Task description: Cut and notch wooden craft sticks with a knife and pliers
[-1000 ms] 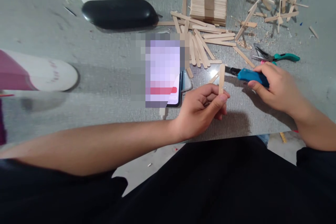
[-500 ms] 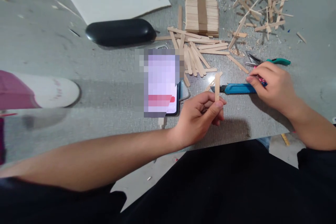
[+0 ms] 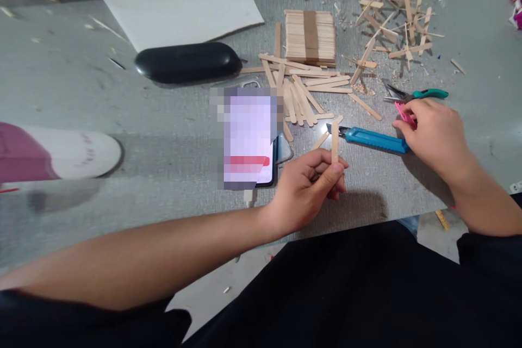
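Since a second ago the right hand [image 3: 432,136] has released the knife [image 3: 375,140], which now lies flat on the table [image 3: 163,136], blade tip just at 3 o'clock of the stick [image 3: 335,141]. Its fingers rest curled on a pink item [image 3: 405,114]; whether they grip it cannot be told. Left hand [image 3: 312,187] pinches the stick upright between thumb and fingers. Pliers [image 3: 420,94] lie at 12 o'clock of the right hand.
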Tool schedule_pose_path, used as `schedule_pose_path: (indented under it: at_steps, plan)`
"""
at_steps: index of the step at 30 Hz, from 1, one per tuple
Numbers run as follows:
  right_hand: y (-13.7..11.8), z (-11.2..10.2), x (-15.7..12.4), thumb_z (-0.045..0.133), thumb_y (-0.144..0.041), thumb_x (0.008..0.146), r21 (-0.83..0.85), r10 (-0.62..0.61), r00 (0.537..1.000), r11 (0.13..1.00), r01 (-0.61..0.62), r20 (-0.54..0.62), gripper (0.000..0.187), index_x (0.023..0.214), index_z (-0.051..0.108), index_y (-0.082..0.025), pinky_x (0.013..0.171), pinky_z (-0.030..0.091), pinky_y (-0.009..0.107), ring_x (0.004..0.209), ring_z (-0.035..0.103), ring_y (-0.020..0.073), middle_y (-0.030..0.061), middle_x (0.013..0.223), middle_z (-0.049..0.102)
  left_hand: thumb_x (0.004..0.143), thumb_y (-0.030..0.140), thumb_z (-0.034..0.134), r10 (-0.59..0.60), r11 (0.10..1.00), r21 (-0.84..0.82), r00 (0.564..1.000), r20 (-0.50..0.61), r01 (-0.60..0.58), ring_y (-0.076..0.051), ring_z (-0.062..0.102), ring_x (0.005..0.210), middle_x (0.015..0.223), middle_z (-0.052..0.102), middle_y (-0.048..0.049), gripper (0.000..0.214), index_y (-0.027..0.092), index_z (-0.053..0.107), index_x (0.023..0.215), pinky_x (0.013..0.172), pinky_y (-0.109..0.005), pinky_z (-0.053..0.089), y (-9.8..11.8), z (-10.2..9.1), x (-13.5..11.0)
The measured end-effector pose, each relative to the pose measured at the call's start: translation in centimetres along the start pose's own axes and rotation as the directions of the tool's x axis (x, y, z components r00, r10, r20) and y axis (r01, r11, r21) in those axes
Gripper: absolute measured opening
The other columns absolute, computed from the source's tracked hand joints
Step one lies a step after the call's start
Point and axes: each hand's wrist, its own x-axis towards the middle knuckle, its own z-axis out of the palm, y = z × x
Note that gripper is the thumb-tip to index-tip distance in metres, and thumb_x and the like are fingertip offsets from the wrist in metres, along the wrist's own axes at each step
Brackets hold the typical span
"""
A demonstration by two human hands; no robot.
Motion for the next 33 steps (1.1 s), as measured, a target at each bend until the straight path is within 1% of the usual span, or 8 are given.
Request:
schedule_pose_path:
  at_steps: [2,5,8,14,17,21,26,33]
  plan:
    - [0.4,0.1,0.3,0.080,-0.025,0.100,0.023,0.024,1.000,0.999,-0.024,0.008,0.014,0.114,0.078,-0.023,0.073,0.047,0.042,0.093,0.079,0.0317,0.0107,0.106,0.087,0.103,0.048,0.090,-0.008,1.000,-0.002,1.000,-0.003,0.008,-0.009,0.068,0.054,0.068,0.074,0.0014,0.035,0.019,0.072,0.095,0.055,-0.018,0.063,0.2,0.1,-0.1]
    - [0.9,0.2,0.5,0.075,-0.015,0.094,0.102,0.019,1.000,0.995,-0.020,0.013,0.026,0.118,0.072,-0.026,0.076,0.051,0.042,0.094,0.080,0.0301,0.0080,0.107,0.087,0.101,0.048,0.092,-0.023,1.000,0.002,1.000,-0.003,0.023,-0.009,0.068,0.055,0.068,0.074,0.0017,0.037,0.019,0.071,0.094,0.056,-0.018,0.064,0.5,0.2,-0.1]
    - [1.0,0.2,0.4,0.071,-0.016,0.096,0.139,-0.004,1.000,0.990,0.002,0.012,0.025,0.119,0.070,-0.027,0.077,0.053,0.042,0.092,0.081,0.0298,0.0089,0.107,0.088,0.100,0.047,0.093,-0.021,1.000,0.005,1.000,-0.005,0.021,-0.009,0.068,0.054,0.067,0.074,0.0020,0.036,0.019,0.071,0.093,0.056,-0.018,0.063,0.5,0.3,0.0]
    - [1.2,0.4,0.7,0.083,-0.026,0.098,0.044,0.067,0.998,0.997,-0.067,0.001,0.028,0.124,0.071,-0.024,0.075,0.048,0.043,0.089,0.076,0.0327,0.0141,0.112,0.087,0.098,0.042,0.091,-0.018,1.000,0.002,1.000,-0.001,0.018,-0.008,0.068,0.053,0.067,0.074,0.0024,0.030,0.019,0.072,0.094,0.055,-0.017,0.063,0.2,0.3,0.2]
    - [1.6,0.5,1.2,0.079,-0.021,0.099,0.051,0.090,0.996,0.995,-0.091,0.009,0.023,0.120,0.070,-0.025,0.077,0.048,0.044,0.089,0.075,0.0325,0.0124,0.109,0.086,0.099,0.041,0.090,-0.018,1.000,0.005,1.000,0.012,0.018,-0.007,0.069,0.054,0.068,0.075,0.0024,0.029,0.019,0.072,0.094,0.056,-0.016,0.063,0.3,0.3,0.2]
    - [2.2,0.5,1.9,0.080,-0.019,0.096,0.205,0.112,0.993,0.972,-0.115,0.027,0.028,0.118,0.066,-0.028,0.078,0.049,0.044,0.087,0.074,0.0295,0.0071,0.102,0.083,0.101,0.041,0.088,-0.020,1.000,0.013,1.000,0.021,0.020,-0.007,0.069,0.055,0.068,0.074,0.0025,0.029,0.019,0.071,0.095,0.057,-0.016,0.063,0.2,0.2,0.1]
    - [2.7,0.0,2.2,0.084,-0.015,0.087,0.458,0.163,0.974,0.862,-0.217,0.156,0.037,0.113,0.062,-0.029,0.074,0.049,0.041,0.079,0.068,0.0223,-0.0007,0.092,0.074,0.103,0.042,0.087,-0.012,1.000,0.021,1.000,0.025,0.011,-0.008,0.069,0.056,0.069,0.074,0.0022,0.029,0.019,0.071,0.096,0.057,-0.016,0.063,0.0,0.0,0.1]
    - [3.8,0.7,2.2,0.083,-0.022,0.087,0.564,0.101,0.976,0.802,-0.194,0.193,0.032,0.113,0.066,-0.029,0.077,0.054,0.042,0.078,0.067,0.0204,-0.0012,0.092,0.072,0.102,0.042,0.087,-0.013,1.000,0.026,1.000,0.022,0.012,-0.008,0.068,0.056,0.069,0.074,0.0023,0.028,0.020,0.071,0.095,0.057,-0.017,0.063,0.1,0.1,0.1]
